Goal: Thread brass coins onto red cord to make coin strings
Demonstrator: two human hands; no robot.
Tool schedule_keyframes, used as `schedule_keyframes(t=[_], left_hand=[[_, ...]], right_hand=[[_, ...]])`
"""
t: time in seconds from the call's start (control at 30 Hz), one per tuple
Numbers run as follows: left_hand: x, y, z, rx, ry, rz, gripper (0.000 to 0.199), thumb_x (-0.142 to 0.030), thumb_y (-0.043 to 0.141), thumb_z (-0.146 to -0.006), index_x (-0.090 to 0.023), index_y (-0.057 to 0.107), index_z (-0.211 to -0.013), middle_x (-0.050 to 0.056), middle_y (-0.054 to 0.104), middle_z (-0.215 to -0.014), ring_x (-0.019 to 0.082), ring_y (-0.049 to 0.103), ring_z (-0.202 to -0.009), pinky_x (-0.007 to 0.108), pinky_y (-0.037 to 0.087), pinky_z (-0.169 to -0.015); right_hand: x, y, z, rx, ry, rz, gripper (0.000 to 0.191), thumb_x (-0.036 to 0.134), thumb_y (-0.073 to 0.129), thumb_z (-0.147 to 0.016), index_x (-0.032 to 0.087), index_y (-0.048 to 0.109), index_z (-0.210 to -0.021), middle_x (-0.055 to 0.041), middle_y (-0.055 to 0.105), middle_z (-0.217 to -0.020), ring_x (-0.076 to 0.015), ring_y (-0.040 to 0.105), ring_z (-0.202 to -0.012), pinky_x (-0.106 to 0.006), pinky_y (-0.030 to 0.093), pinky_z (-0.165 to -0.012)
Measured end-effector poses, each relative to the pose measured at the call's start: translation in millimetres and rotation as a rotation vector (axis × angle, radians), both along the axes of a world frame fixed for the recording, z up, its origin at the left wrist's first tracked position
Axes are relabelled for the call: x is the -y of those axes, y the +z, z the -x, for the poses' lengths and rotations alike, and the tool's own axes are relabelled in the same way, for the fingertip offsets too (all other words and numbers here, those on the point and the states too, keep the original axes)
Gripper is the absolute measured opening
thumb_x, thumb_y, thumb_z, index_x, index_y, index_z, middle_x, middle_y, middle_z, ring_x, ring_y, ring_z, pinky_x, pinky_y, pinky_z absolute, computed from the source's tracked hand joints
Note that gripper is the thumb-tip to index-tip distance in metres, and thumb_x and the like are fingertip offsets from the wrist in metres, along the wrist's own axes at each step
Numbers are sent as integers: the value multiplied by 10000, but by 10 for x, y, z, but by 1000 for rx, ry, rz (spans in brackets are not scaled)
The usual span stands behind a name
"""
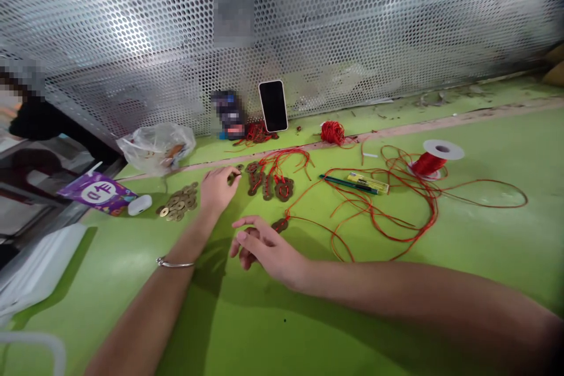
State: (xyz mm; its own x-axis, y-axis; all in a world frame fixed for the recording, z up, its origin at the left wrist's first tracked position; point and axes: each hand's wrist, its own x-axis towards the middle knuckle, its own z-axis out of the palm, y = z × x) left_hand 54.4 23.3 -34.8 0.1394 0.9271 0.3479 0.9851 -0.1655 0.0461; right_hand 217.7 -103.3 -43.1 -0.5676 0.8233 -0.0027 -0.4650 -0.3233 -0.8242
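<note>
Behind the right hand (271,249), strung coins (282,224) sit partly hidden.

Toward my body I can pass over bare green tabletop (282,341), but loose red cord (403,240) and the spool (453,151) obstruct my right, the coin pile (180,202) my left.

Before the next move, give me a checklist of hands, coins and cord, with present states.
1. Left hand has a firm grip on a coin: cannot tell; its fingertips hide this.
2. Right hand empty: ok, nothing visible in it.
3. Right hand clear of the corded coin piece: cannot tell; it partly hides it.
4. Loose red cord untangled: not ok, loops cross.
5. Spool upright: ok.
6. Loose coin pile apart from the plastic bag: ok.
</note>
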Motion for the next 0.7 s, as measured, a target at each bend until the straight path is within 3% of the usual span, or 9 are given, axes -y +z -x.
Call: schedule_keyframes(t=[0.7], left_hand=[[-27,0,51,-46,21,18,131,-312,593,-850,-251,708,-841,21,729,-1020,274,610,-992,430,382,-932]], right_hand=[[-12,-27,17,-9,47,53,328,450,586,-816,201,477,-999,20,581,-721,-97,503,-576,-261,408,-595]])
